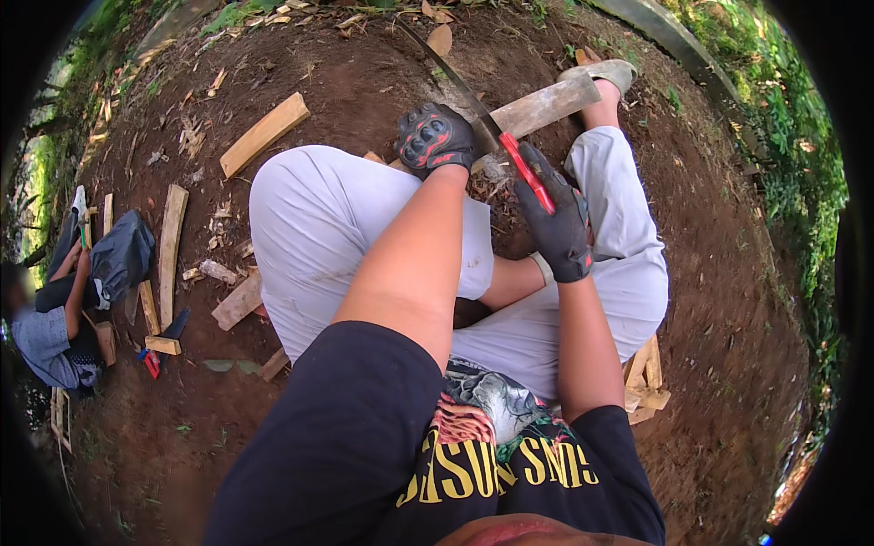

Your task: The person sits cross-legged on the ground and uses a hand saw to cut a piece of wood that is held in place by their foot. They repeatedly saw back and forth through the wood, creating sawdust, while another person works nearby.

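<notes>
Nearest the camera was the person's black printed shirt (455,455), and from it both bare forearms ran out over the pale trousers (319,227) of legs folded on the bare earth (364,73). The right hand (557,223), in a black glove, was closed around the red handle of a long-bladed saw (492,123), whose thin dark blade slanted up and away toward the ground's far edge. The left hand (435,136), in a black glove with red knuckle pads, was pressed down, fingers curled, on the near end of a grey wooden plank (544,107); whether it gripped the wood or only bore on it was hard to tell at this angle. The plank lay across the lap region, its far end beside a sandalled foot (605,77). The blade crossed the plank just right of the left hand, so the step in hand looked like sawing through it. The next stroke would call for steady downward pressure from the left hand and a straight pull. Offcuts (264,132) lay scattered toward the ground's left edge, where another person (45,337) crouched.
</notes>
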`<state>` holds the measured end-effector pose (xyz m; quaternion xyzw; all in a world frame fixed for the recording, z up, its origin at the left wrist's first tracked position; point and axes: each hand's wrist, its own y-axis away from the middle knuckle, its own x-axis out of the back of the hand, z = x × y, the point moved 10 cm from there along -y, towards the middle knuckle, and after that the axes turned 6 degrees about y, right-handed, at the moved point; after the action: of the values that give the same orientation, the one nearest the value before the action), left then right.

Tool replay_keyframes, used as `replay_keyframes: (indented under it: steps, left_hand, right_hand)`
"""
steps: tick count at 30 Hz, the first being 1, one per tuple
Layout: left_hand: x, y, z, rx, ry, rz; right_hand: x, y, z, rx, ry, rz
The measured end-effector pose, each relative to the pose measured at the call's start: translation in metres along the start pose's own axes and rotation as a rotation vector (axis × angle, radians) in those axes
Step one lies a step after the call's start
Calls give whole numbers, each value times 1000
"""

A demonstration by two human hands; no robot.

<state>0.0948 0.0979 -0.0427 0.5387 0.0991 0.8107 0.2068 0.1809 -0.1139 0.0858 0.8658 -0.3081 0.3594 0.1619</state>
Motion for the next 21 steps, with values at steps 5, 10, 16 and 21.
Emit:
replay_keyframes:
  steps: [5,10,16,21]
  left_hand:
    - [2,2,-2,-41,-38,150]
    - [22,6,-10,24,-73,169]
    - [-11,-12,-7,-29,-132,66]
    - [-16,-14,-4,-39,-145,99]
  right_hand:
    - [34,101,16,-218,21,-55]
    - [27,81,10,69,283,22]
    - [-12,36,16,52,38,-41]
    - [-10,60,43,15,86,-11]
